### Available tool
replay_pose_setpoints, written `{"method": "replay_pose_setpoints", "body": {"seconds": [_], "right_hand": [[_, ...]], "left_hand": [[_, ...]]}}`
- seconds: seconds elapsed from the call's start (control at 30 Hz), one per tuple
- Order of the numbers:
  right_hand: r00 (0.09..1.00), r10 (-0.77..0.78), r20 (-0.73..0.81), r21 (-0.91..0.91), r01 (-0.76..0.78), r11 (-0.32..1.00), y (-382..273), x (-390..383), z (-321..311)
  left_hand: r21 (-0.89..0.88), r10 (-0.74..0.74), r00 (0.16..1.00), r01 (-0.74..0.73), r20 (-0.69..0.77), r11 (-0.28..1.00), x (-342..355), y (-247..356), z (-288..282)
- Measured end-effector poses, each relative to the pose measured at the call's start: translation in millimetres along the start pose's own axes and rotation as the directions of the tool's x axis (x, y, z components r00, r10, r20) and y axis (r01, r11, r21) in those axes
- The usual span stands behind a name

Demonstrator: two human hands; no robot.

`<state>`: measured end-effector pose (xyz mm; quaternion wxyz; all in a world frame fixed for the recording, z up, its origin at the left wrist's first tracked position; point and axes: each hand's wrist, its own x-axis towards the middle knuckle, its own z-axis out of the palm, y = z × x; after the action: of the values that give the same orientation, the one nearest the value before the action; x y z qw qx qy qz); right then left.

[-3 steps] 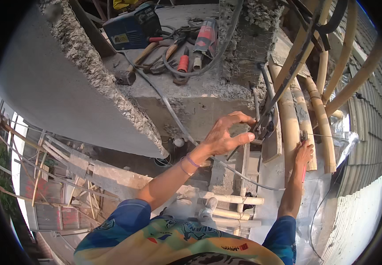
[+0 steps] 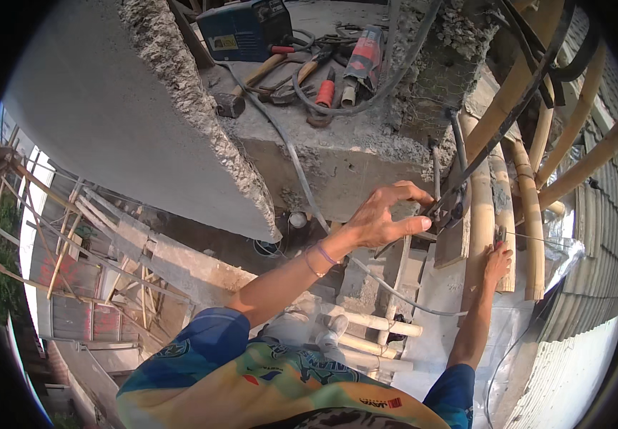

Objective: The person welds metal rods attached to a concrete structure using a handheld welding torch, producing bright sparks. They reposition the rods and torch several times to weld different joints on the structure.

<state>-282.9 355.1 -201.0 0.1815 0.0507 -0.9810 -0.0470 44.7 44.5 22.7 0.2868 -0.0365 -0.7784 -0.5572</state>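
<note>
Head view: the dark metal bar [image 2: 503,125] lies just beyond the left hand's [image 2: 386,219] fingertips, its long axis running from them up and to the right; the left hand is the nearer one. Left thumb and index finger stand widely apart at the bar's lower end; contact cannot be confirmed. The right hand [image 2: 497,264] has its fingers curled closed around a pliers-like hand tool [image 2: 500,234], located over the bamboo lengths [image 2: 479,229], tip pointing away from the wearer. Count: one bar at the left fingertips, one pliers-like hand tool, three bamboo lengths side by side, one blue power unit [image 2: 244,32], one club hammer [image 2: 231,105].
</note>
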Motion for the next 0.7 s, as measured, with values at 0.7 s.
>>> {"method": "replay_pose_setpoints", "body": {"seconds": [0.7], "right_hand": [[0.984, -0.076, -0.159, 0.313, 0.123, 0.942, -6, -24, -63]], "left_hand": [[0.052, -0.010, 0.999, 0.012, -0.032, 0.999, 3, 4, 2]]}}
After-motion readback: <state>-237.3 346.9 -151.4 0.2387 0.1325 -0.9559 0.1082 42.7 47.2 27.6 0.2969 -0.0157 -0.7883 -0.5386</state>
